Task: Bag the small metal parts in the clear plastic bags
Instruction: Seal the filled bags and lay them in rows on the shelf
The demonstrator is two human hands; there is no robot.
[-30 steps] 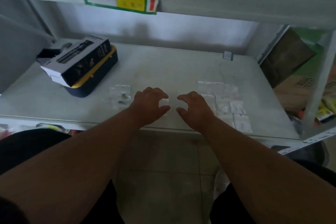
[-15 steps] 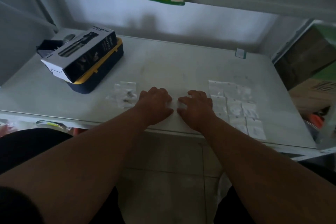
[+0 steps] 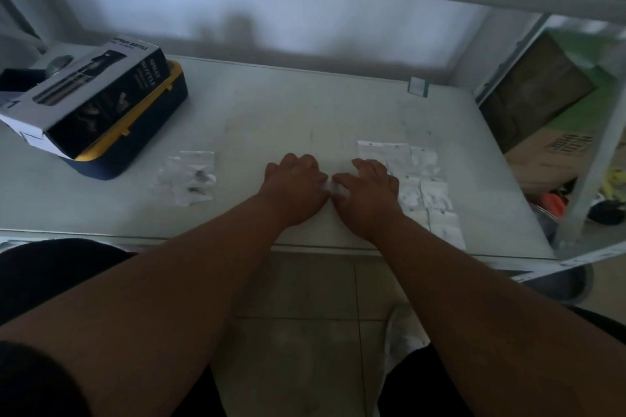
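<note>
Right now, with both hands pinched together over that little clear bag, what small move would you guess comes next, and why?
Probably a press along the bag's mouth to seal it. The left hand and right hand meet on one small clear bag lying on the shelf. Flat bags lie in rows to the right, and a looser pile of bags with dark parts sits to the left. Whether this one is filled is hidden.

- I see a black spray-bottle box [image 3: 91, 101] lying on a navy-and-yellow case [image 3: 135, 145], far left of the surface [image 3: 271, 112].
- Cardboard boxes [image 3: 542, 132] at right.
</note>
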